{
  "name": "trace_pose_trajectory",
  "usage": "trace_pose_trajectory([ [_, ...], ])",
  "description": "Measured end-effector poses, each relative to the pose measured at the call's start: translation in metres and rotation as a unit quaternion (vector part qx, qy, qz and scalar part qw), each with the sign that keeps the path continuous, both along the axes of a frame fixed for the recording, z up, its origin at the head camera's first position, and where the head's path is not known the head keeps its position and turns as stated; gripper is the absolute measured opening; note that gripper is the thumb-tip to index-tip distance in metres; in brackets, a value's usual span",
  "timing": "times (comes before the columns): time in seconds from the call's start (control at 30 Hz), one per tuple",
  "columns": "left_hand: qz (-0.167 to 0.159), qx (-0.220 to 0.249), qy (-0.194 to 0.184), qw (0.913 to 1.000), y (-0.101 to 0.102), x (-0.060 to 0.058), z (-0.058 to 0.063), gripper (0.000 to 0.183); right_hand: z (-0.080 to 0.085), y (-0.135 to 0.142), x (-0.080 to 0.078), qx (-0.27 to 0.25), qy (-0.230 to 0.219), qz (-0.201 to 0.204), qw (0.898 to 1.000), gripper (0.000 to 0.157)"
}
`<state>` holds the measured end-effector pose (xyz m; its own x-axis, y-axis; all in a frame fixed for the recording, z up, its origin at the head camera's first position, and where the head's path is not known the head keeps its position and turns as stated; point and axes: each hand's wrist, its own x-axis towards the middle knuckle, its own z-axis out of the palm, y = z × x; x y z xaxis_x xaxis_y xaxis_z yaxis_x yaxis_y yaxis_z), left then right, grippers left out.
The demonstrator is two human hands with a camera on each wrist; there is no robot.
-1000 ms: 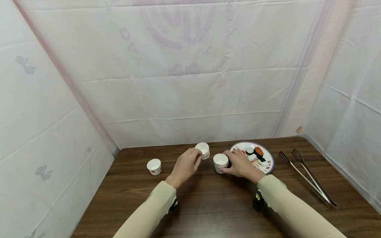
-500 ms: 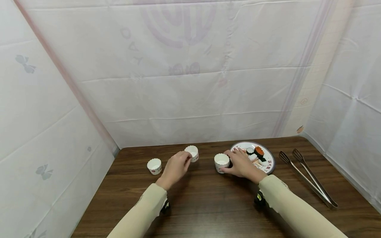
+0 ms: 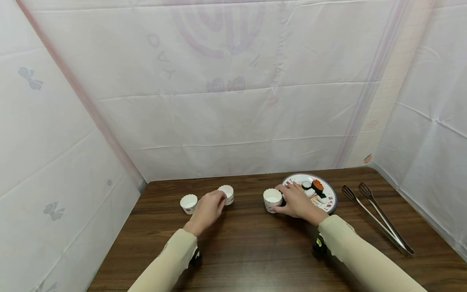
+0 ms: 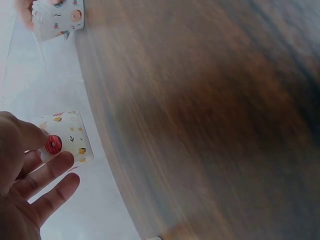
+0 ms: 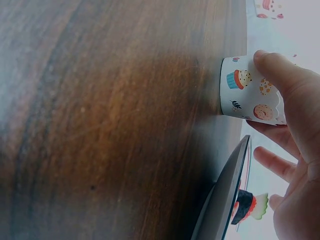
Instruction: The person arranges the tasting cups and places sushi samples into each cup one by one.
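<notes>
Between the thumb and fingers of my left hand (image 3: pixel 206 211) a white scalloped-rim baking cup (image 3: pixel 229 198) is pinched by its near side. The left wrist view shows doughnut prints on this paper cup (image 4: pixel 75 134), with the lower fingers spread beside it. My right hand (image 3: pixel 297 205) grips a second baking cup (image 3: pixel 272 198) around its side, thumb in front. In the right wrist view that cup (image 5: pixel 242 95) has its base at the tabletop. A third baking cup (image 3: pixel 188 202) stands at the left, partly overlapped by my left hand.
Right beside my right hand lies a round plate (image 3: pixel 330 194) bearing several sushi pieces (image 3: pixel 317 185). Metal tongs (image 3: pixel 383 225) rest farther right on the dark wooden table (image 3: pixel 255 251). A pale printed cloth (image 3: pixel 219 121) hangs behind and along both sides.
My left hand has moved left with its baking cup, away from the one in my right hand and closer to the third cup. The right hand has barely shifted.
</notes>
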<state>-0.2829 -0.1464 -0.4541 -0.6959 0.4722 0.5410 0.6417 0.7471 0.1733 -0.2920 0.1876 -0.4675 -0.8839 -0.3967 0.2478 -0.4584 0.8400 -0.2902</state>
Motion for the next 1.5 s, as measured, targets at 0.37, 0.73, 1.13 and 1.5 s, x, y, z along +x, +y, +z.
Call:
trace_pose_trajectory([
  [0.37, 0.007, -0.003, -0.017, 0.9998, -0.009, 0.002, -0.007, 0.009, 0.0, 0.001, 0.001, 0.0, -0.005, -0.001, 1.0, 0.066],
  [0.73, -0.01, -0.008, -0.047, 0.9988, -0.014, 0.005, -0.012, 0.011, 0.0, 0.001, 0.003, -0.003, 0.001, -0.001, 1.0, 0.066],
  [1.13, -0.023, -0.007, -0.063, 0.9977, -0.015, 0.005, -0.012, 0.011, 0.001, 0.002, 0.004, -0.002, 0.005, -0.001, 1.0, 0.066],
  [1.5, -0.028, -0.009, -0.066, 0.9974, -0.015, 0.005, -0.011, 0.01, 0.003, 0.001, 0.005, -0.004, -0.004, -0.005, 1.0, 0.064],
])
